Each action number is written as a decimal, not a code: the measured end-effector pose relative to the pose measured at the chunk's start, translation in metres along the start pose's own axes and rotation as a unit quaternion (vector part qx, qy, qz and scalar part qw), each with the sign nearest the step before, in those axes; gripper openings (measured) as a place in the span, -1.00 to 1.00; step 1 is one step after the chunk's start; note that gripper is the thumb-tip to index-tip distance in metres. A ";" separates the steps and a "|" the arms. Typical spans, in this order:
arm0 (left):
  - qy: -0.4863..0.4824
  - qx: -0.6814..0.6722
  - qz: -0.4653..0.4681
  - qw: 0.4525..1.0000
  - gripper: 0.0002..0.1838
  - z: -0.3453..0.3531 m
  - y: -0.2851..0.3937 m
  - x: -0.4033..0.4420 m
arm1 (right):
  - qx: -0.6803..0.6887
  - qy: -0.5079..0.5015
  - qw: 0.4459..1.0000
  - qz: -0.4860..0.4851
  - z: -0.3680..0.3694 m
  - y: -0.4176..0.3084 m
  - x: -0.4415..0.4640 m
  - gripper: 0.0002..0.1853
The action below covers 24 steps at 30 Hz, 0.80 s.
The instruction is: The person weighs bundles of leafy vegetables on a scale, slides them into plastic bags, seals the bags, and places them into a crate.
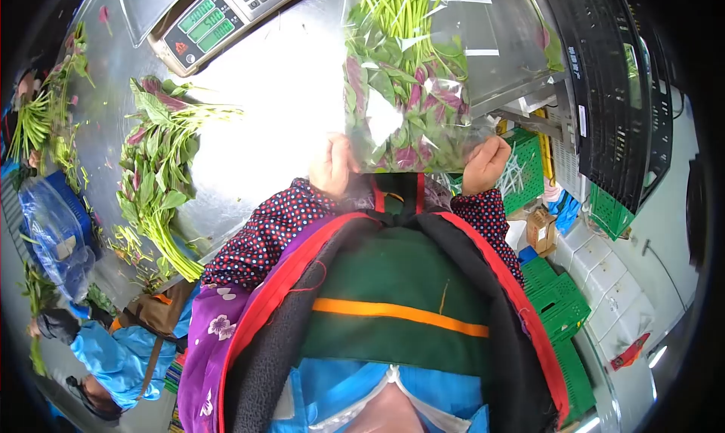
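Note:
A transparent plastic bag [408,93] filled with leafy greens, amaranth-like with green and purple leaves, lies in front of my body. Its stems point to the far side, and the leaves are nearest me. My left hand [331,166] is closed on the bag's near left corner. At the near right corner, the fingers of my right hand [485,163] pinch the plastic. Loose bunches of the same leafy greens [155,169] rest on the metal table [264,138] to the left of my left hand.
A digital scale [208,29] with lit green displays stands at the back left. Leaf scraps and a blue basket [64,214] are along the left edge, near co-workers, one in blue clothing [124,357]. Black crates [604,78] and green crates [555,297] are on the right.

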<state>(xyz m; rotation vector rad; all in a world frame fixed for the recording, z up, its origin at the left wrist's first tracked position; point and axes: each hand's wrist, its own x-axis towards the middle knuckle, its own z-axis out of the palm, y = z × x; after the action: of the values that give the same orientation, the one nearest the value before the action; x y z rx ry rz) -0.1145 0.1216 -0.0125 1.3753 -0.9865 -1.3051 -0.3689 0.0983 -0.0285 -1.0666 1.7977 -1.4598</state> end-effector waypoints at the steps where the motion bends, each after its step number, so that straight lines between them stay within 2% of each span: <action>1: 0.016 0.017 -0.010 1.000 -0.80 0.001 0.005 0.002 | -0.004 0.006 1.000 0.011 0.000 0.000 0.000 -0.82; 4: 0.035 0.020 -0.013 0.999 -0.81 0.000 0.005 0.002 | -0.012 0.013 1.000 0.020 -0.001 -0.006 0.005 -0.83; 5: 0.008 0.025 0.058 0.998 -0.84 -0.004 0.007 0.001 | -0.012 0.009 1.000 0.010 -0.003 -0.011 0.005 -0.83; 7: -0.015 0.020 0.091 0.996 -0.86 -0.010 0.008 -0.004 | -0.009 -0.035 0.999 -0.018 -0.012 -0.018 0.002 -0.83; 10: -0.047 0.035 0.107 0.992 -0.89 -0.011 0.006 -0.007 | 0.006 -0.114 0.988 0.101 -0.015 -0.026 -0.003 -0.84; 11: -0.057 0.037 0.130 0.989 -0.89 -0.008 0.003 -0.004 | 0.033 -0.104 0.983 0.149 -0.013 -0.026 -0.005 -0.85; 13: -0.074 0.062 0.180 0.979 -0.87 -0.008 -0.005 0.002 | 0.014 -0.040 0.997 0.062 -0.007 -0.026 -0.008 -0.85; 14: -0.048 0.023 0.151 0.987 -0.86 -0.009 -0.006 -0.002 | 0.005 -0.008 1.000 0.021 -0.003 -0.027 -0.011 -0.85; 15: -0.023 -0.016 0.121 0.992 -0.85 -0.009 0.001 -0.007 | 0.059 0.028 0.998 0.008 0.000 -0.035 -0.017 -0.85; 17: 0.050 -0.085 0.092 0.991 -0.80 -0.004 0.014 -0.006 | 0.117 0.021 0.992 -0.049 -0.002 -0.043 -0.022 -0.86; 18: 0.050 -0.079 0.077 0.993 -0.80 -0.006 0.015 -0.006 | 0.144 0.018 0.987 -0.075 -0.003 -0.045 -0.026 -0.87; 19: 0.049 -0.073 0.063 0.994 -0.80 -0.007 0.016 -0.005 | 0.098 0.007 0.991 -0.085 -0.006 -0.037 -0.024 -0.87; 21: 0.065 -0.028 0.016 0.997 -0.78 -0.009 0.020 -0.001 | 0.004 0.005 0.999 -0.035 -0.004 -0.018 -0.016 -0.86; 23: 0.077 0.209 0.066 0.973 -0.77 -0.021 -0.038 0.011 | -0.074 -0.020 0.996 0.048 0.005 -0.020 -0.004 -0.82; 24: 0.053 0.121 -0.067 0.989 -0.76 -0.018 -0.028 0.018 | -0.131 -0.035 0.988 0.069 0.009 -0.013 -0.001 -0.81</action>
<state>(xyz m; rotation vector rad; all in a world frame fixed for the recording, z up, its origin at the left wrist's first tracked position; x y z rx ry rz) -0.0967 0.1115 -0.0440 1.7037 -1.0208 -1.2247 -0.3577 0.0936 -0.0176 -1.0805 2.0092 -1.1144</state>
